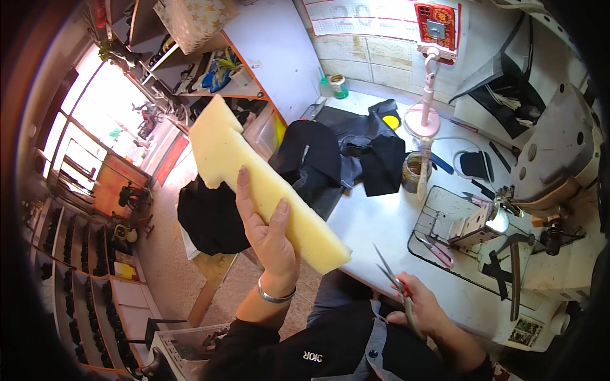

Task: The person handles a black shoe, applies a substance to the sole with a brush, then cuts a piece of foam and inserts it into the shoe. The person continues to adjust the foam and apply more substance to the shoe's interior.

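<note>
My left hand [265,236], raised left of the table edge, grips a long pale-yellow foam piece [267,184]. The foam slants from upper left to lower right; a notch shows near its upper end, and its lower edge lies above my lap. The fingers and thumb press on its near face. Lower right, by the table's front edge, my right hand [424,303] is closed around a pair of scissors [387,272]. Their blades point up and left, slightly parted, a short way from the foam's lower end and not touching it.
On the white table [365,222] lie black fabric pieces [311,149], a glass jar [413,173] with a brush, and a wire-rimmed tray [416,238] holding pink-handled snips [437,252]. A sewing machine [549,152] stands right; a pink stand [422,120] holds a phone. Shelves [82,298] line the left.
</note>
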A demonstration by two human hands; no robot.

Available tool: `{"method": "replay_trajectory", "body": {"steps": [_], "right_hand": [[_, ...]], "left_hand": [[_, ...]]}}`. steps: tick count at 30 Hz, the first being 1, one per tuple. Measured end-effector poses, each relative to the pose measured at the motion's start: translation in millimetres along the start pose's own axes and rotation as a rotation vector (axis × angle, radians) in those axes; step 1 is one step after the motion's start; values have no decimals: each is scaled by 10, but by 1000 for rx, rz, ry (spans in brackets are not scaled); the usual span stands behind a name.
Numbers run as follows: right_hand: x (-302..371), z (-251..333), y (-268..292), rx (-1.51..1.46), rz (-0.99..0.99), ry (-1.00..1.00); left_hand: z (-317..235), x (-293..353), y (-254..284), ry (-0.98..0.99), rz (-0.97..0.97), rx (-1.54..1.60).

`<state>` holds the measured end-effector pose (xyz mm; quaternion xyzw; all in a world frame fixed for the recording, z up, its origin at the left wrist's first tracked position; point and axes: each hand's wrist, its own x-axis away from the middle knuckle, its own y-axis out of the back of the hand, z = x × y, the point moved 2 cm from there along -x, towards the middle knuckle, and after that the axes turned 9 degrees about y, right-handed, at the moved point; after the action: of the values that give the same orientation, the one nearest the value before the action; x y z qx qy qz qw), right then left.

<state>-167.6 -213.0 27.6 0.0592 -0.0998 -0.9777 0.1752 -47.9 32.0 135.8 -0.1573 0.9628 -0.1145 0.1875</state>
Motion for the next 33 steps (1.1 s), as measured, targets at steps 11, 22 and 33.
{"method": "replay_trajectory", "body": {"steps": [11,22,33], "right_hand": [[-779,427,-282,217,245,262],[-927,394,-345,215,242,196],[-925,366,-296,192,266,142]], "left_hand": [[-156,7,206,-147,-153,-88],[-101,-103,308,-192,-139,-113],[9,-83,215,-140,-136,-106]]}}
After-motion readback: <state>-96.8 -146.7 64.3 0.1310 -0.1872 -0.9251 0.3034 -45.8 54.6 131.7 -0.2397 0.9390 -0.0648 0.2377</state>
